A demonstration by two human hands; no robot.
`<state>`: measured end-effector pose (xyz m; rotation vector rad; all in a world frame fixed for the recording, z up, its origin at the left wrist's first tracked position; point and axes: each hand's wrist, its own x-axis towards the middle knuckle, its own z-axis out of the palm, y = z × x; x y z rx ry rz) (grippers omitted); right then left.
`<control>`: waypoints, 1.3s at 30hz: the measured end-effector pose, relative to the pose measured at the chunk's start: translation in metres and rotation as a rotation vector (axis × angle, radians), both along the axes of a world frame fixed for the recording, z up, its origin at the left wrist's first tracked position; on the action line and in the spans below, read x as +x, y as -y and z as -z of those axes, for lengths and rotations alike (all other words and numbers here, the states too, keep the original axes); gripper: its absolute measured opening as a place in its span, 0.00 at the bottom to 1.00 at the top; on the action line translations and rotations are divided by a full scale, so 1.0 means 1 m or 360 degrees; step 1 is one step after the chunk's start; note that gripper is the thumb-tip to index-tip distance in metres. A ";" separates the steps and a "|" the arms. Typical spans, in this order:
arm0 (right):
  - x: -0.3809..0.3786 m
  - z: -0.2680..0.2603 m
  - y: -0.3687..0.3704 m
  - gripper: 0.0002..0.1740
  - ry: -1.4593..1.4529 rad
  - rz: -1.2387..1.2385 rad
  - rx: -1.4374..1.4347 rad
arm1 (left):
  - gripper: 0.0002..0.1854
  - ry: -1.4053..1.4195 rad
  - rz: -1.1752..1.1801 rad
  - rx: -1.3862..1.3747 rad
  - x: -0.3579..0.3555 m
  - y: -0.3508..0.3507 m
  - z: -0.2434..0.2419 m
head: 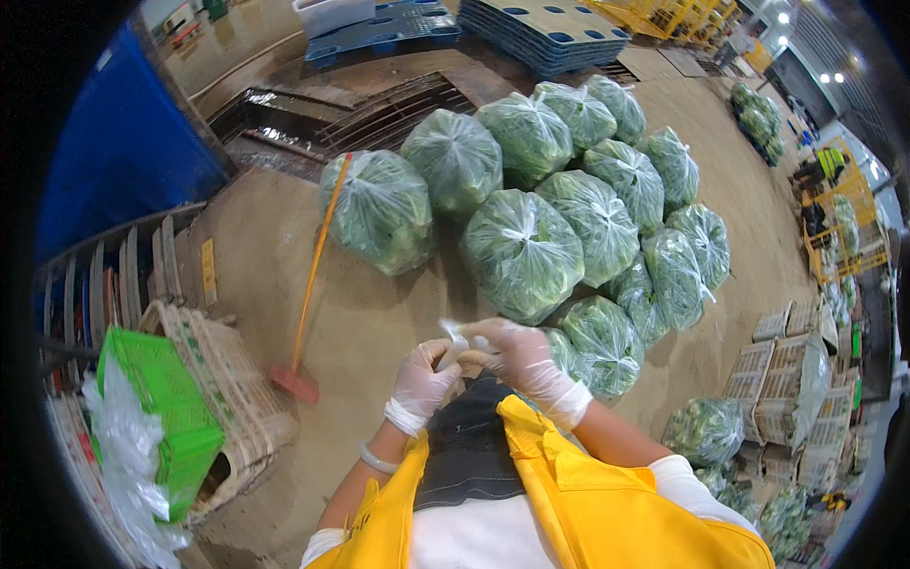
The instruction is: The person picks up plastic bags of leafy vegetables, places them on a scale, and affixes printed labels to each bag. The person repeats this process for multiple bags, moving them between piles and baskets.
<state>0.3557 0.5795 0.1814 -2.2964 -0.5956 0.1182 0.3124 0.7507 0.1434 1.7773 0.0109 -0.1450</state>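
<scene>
Both my hands wear thin whitish gloves and meet in front of my waist. My left hand [424, 380] has its fingers closed on a small white strip [453, 336], which looks like tape or plastic. Close beside it, my right hand [519, 355] has bent fingers at the strip's other side; whether they pinch it is unclear. Just beyond my hands stands a tied clear plastic bag of green leafy vegetables [525, 256], one of several grouped on the floor. Another such bag [604, 345] is partly behind my right hand.
A long-handled tool with an orange pole [320, 249] leans on the leftmost bag [380, 213]. Left stand a green plastic crate [160, 419] and clear plastic sheets [128, 441]. An open floor drain [277, 124] and stacked pallets [540, 35] lie beyond. A person in a hi-vis vest [830, 163] is far right.
</scene>
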 end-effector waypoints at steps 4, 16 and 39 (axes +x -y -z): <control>0.046 0.030 -0.004 0.18 -0.0748 0.0090 0.0312 | 0.12 0.0268 0.0223 0.0355 0.053 -0.013 0.005; 0.318 0.226 0.132 0.17 -0.0892 0.1125 0.0390 | 0.20 -0.0671 0.0279 -0.0049 0.220 0.008 0.062; 0.405 0.483 0.226 0.14 -0.0663 0.1319 0.0034 | 0.12 -0.1617 0.0524 0.0342 0.247 0.002 0.162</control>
